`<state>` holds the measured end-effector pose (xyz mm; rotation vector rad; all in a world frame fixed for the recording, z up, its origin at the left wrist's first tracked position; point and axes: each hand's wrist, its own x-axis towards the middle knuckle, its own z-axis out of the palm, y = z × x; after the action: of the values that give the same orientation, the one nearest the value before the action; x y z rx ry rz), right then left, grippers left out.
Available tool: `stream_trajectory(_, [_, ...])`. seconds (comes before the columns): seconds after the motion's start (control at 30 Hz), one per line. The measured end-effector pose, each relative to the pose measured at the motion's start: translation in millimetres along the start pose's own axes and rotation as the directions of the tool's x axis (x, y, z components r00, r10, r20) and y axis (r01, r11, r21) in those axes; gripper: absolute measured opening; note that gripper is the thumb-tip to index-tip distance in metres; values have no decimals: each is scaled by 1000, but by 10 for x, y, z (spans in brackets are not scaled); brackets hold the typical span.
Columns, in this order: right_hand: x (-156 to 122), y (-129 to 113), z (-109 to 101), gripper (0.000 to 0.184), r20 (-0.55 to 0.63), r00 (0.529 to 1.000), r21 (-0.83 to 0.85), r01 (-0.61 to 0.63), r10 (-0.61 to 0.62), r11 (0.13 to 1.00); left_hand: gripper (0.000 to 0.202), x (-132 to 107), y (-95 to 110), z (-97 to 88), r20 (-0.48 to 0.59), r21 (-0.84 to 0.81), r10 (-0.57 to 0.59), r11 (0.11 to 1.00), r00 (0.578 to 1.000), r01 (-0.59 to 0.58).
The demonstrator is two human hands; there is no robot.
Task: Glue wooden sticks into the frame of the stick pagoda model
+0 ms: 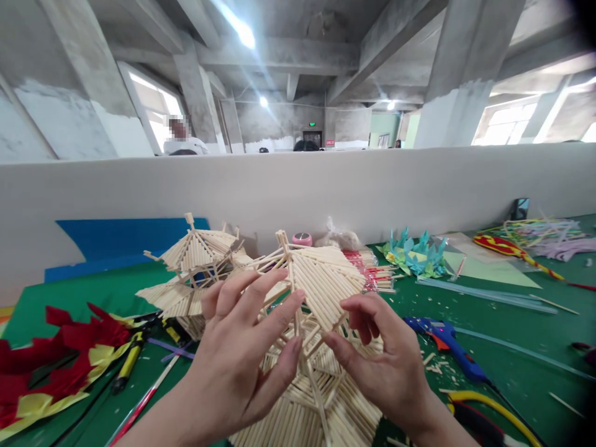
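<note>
A pagoda model (321,279) built of thin wooden sticks stands in front of me, its upper roof partly covered with rows of sticks. My left hand (254,335) is at the left of this roof, fingers spread, with fingertips against or close to a bare frame stick. On the other side, my right hand (379,357) grips the lower right edge of the covered roof panel between thumb and forefinger. The lower tiers are partly hidden behind both hands. Behind my left hand stands a second stick pagoda (195,248) with tiered roofs.
To the right lie a blue glue gun (449,344), yellow-handled pliers (488,403) and pale glue sticks (484,292). A teal paper craft (412,254) and bundled sticks (379,273) are farther back. Red and yellow fabric (60,360) and a yellow-black cutter (129,360) lie left. A white partition (288,186) borders the table.
</note>
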<state>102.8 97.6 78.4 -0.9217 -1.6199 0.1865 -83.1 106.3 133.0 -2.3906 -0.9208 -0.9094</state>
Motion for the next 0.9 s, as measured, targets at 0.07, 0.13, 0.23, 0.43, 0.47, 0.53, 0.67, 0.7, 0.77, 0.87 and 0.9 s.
stream_trajectory(0.07, [2,6,7,29,-1,1000,-3,6,-6,1000,32,2,0,-1,10,-3,0,1000,1000,0])
stream_trajectory(0.13, [2,9,16,29,-5,1000,-5,17,-17,1000,33,1,-4,0,15,-3,8,1000,1000,-8])
stream_trajectory(0.23, [-1,5,18,28,-10,999,-10,30,-30,999,32,-1,-14,3,14,-8,17,1000,1000,-17])
stream_trajectory(0.43, [7,-13,-4,29,-10,1000,-4,24,-24,1000,34,-6,-21,12,11,-11,18,1000,1000,-18])
stream_trajectory(0.47, [8,-14,-6,29,-6,1000,0,16,-16,1000,34,-7,-21,13,10,-15,20,1000,1000,-20])
stream_trajectory(0.53, [10,-13,-8,28,-2,1000,5,0,0,1000,34,-9,-21,17,6,-19,22,1000,1000,-22])
stream_trajectory(0.67, [1,-7,-16,27,-18,999,-5,-30,30,1000,34,-12,-24,25,9,-19,12,1000,1000,-12])
stream_trajectory(0.7, [-4,-5,-19,27,-19,999,-8,-27,27,1000,35,-14,-25,26,13,-18,10,1000,1000,-9])
stream_trajectory(0.77, [-13,0,-23,28,-21,1000,-9,-13,12,1000,35,-17,-27,24,30,-8,10,1000,1000,-10])
stream_trajectory(0.87, [-22,13,-23,31,-12,1000,-12,-15,15,1000,36,-18,-27,16,48,12,15,1000,999,-15])
stream_trajectory(0.9, [-24,18,-21,32,-11,1000,-10,-23,23,1000,36,-17,-27,14,47,16,17,1000,999,-18])
